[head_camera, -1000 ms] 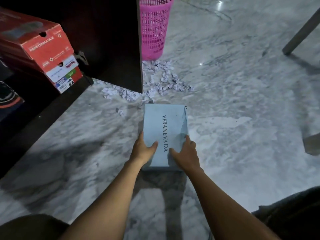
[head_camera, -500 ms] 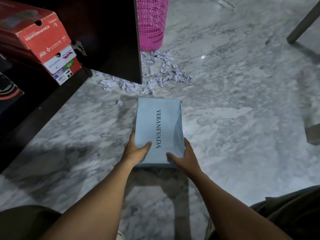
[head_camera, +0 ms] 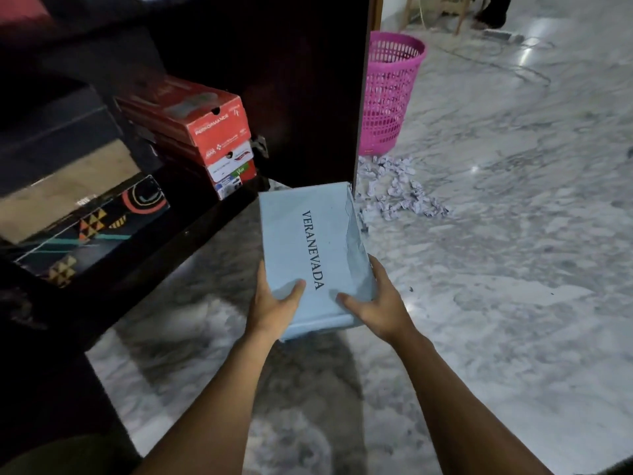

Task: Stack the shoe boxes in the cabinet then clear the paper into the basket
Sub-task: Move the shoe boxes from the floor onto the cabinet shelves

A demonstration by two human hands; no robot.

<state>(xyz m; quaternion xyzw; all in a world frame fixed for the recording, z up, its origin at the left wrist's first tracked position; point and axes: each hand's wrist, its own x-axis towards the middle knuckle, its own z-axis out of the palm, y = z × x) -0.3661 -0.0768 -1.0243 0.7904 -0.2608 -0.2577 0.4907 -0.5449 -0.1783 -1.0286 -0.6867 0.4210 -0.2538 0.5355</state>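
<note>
A light blue shoe box point(head_camera: 305, 241) printed VERANEVADA is lifted off the marble floor, held at its near end by my left hand point(head_camera: 274, 308) and my right hand point(head_camera: 375, 305), thumbs on the lid. Its far end is near the dark cabinet's point(head_camera: 301, 97) open front. Inside the cabinet, red shoe boxes point(head_camera: 202, 128) are stacked at the right, and a black patterned box point(head_camera: 92, 224) with a tan box on it lies at the left. Crumpled paper pieces point(head_camera: 399, 188) are scattered on the floor beside a pink mesh basket point(head_camera: 390, 94).
The cabinet's upright side panel point(head_camera: 359, 97) stands between the shelf and the basket. Wooden chair legs point(head_camera: 452, 8) and a cable show at the far back. Grey marble floor point(head_camera: 496, 269) spreads to the right.
Both hands have raised the blue box off the floor and carried it forward towards the cabinet. The view has swung up and left, revealing more of the cabinet's inside.
</note>
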